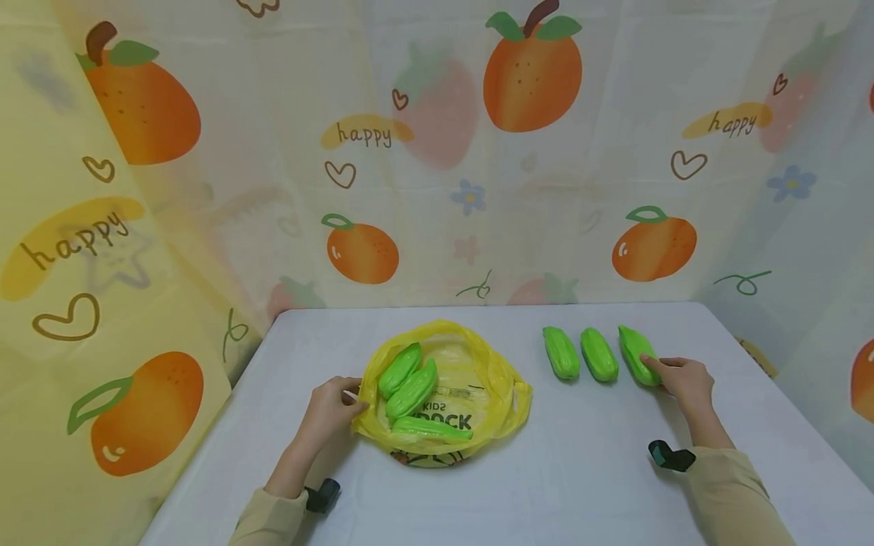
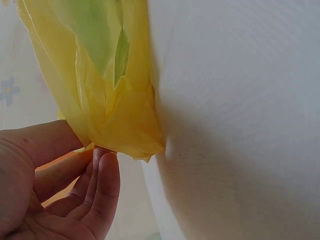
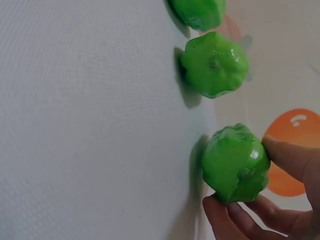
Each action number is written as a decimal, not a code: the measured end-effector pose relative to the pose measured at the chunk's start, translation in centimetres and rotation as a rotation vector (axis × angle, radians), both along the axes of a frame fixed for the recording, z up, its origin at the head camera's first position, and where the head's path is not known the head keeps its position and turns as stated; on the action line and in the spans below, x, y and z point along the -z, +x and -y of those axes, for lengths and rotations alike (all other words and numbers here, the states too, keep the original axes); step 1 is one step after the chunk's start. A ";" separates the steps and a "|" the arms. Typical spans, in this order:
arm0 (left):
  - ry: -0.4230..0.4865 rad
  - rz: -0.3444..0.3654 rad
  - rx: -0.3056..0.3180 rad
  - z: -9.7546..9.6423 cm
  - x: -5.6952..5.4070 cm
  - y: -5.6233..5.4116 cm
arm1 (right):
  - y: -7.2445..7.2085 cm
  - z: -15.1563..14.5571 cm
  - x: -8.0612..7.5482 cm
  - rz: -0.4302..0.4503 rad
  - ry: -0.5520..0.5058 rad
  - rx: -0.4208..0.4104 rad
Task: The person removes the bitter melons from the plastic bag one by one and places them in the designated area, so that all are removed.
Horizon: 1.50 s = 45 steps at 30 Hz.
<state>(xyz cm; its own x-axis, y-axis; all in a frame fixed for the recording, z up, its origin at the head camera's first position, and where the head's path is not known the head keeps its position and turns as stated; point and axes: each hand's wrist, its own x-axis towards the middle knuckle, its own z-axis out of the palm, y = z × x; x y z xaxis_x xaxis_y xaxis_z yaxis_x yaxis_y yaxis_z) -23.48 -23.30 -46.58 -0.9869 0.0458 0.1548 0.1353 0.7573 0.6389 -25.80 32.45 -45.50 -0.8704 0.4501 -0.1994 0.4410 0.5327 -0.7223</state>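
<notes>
My left hand [image 1: 331, 409] pinches the left rim of an open yellow plastic bag [image 1: 501, 356] between thumb and fingers. In the left wrist view, the bag's gathered edge [image 2: 130, 125] sits at the fingertips. Three shiny green bitter melons lie inside the bag: an upper one [image 1: 400, 370], a middle one [image 1: 413, 390] and a lower one [image 1: 432, 429]. At the right, my right hand [image 1: 685, 383] grips another bitter melon [image 1: 637, 356], its thumb on one side and fingers on the other. The right wrist view shows this melon [image 3: 235, 165] end-on.
Two more bitter melons lie in a row left of the held one, the nearer [image 1: 599, 355] and the farther [image 1: 561, 353]. Everything rests on a white-covered table [image 1: 532, 485]. A fruit-printed curtain [image 1: 437, 227] hangs behind and at both sides.
</notes>
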 end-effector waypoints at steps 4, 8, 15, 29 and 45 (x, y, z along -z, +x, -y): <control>0.001 -0.002 0.000 0.0 0.0 0.0 | 0.0 0.1 0.0 -0.002 0.018 -0.004; 0.002 0.004 -0.003 0.0 0.0 -0.1 | 0.0 0.2 0.0 -0.002 0.020 -0.002; 0.002 0.005 -0.004 0.0 0.0 -0.1 | 0.1 0.5 0.0 -0.012 0.018 0.001; 0.009 0.018 -0.009 0.1 0.1 0.0 | -0.1 0.9 0.1 0.001 0.048 -0.036; 0.000 0.004 -0.005 -0.1 -0.1 0.0 | 0.2 0.8 0.1 -0.016 0.049 -0.037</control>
